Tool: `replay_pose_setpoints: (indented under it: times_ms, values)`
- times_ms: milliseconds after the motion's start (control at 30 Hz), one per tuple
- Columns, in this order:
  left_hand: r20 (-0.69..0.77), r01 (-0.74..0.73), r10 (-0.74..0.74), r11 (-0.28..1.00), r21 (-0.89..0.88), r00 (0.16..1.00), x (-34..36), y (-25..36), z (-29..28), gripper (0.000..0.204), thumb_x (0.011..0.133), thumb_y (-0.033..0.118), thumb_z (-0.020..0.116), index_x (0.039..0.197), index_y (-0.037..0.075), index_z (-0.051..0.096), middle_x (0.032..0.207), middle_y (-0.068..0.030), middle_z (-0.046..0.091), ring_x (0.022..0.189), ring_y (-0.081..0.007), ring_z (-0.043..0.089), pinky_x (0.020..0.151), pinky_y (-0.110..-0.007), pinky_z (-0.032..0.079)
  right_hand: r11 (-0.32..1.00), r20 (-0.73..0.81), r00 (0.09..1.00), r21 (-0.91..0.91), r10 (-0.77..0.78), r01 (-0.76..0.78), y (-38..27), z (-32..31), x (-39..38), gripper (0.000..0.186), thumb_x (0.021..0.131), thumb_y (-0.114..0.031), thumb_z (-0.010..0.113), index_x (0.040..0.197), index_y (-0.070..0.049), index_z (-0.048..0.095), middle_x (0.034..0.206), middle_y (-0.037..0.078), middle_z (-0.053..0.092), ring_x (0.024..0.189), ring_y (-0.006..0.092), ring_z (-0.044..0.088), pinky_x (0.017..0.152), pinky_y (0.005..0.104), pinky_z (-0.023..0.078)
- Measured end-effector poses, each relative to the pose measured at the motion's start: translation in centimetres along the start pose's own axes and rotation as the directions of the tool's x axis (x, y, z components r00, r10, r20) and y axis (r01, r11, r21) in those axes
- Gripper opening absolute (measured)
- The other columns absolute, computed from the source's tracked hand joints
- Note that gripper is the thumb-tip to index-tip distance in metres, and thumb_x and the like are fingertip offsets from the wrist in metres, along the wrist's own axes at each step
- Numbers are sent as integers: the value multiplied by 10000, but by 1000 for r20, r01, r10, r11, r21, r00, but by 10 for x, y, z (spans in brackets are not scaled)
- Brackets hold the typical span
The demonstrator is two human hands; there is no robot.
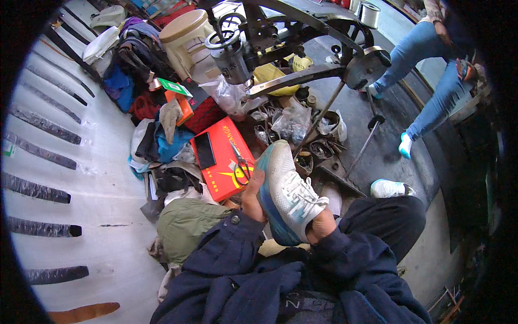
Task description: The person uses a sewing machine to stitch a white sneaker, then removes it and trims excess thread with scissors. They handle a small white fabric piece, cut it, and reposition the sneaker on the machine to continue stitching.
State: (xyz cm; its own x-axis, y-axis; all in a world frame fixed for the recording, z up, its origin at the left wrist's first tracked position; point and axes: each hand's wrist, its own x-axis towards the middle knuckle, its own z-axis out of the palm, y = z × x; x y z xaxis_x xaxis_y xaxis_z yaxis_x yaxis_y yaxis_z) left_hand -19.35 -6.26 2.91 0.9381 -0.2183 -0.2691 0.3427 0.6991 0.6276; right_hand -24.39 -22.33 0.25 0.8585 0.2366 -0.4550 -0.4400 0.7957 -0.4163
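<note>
A white knit sneaker [291, 189] with white laces and a blue-teal sole is held up before my lap, toe pointing away. My left hand [252, 195] grips it along the left side of the sole. My right hand [321, 224] is at the ankle opening by the heel; its fingers are largely hidden there. Left of the sneaker lies a red box [220, 181] bearing a dark phone [205, 150] and black-handled scissors [241, 166]. A similar white sneaker [390, 188] rests on the floor beyond my right knee.
A black metal sewing machine [302, 40] stands ahead, with bins of small parts [294, 124] below it. A beige stool [186, 35] is behind, and piled clothes and bags [162, 140] lie left. A person in jeans [426, 65] sits at right, feet in socks.
</note>
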Motion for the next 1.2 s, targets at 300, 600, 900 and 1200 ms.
replay_pose_setpoints:
  times_ms: [300, 600, 900, 1200]
  values:
    - [52, -96, 93, 993, 74, 994, -3, -8, -3, 641, 974, 383, 527, 1508, 62, 374, 1437, -108, 494, 1294, -235, 505, 1119, -363, 373, 999, 293, 956, 46, -19, 6, -21, -2, -37, 852, 793, -276, 675, 1502, 46, 331, 1530, 199, 421, 1425, 366, 383, 1212, 491, 251]
    - [151, -63, 70, 997, -51, 986, -10, -7, 15, 656, 952, 412, 522, 1500, 86, 368, 1430, -95, 483, 1296, -212, 483, 1111, -341, 363, 985, 155, 988, 172, 9, -36, -15, 21, -22, 894, 821, -497, 676, 1479, 37, 390, 1458, 208, 508, 1334, 390, 487, 1153, 497, 341]
    - [114, -246, 243, 969, 17, 963, -3, -23, 9, 629, 964, 362, 514, 1506, 88, 351, 1430, -74, 463, 1293, -186, 467, 1110, -315, 340, 985, 143, 989, -160, -43, 66, -22, 18, -13, 873, 880, -601, 580, 1476, 15, 416, 1414, 198, 546, 1266, 383, 545, 1090, 495, 412]
    - [110, -128, 134, 990, -53, 985, -5, -23, 8, 619, 976, 360, 513, 1512, 92, 360, 1429, -59, 472, 1290, -157, 463, 1102, -293, 342, 997, 108, 992, -41, -57, 62, -23, -3, -13, 956, 882, -689, 526, 1462, 63, 413, 1461, 224, 495, 1315, 401, 495, 1121, 509, 374]
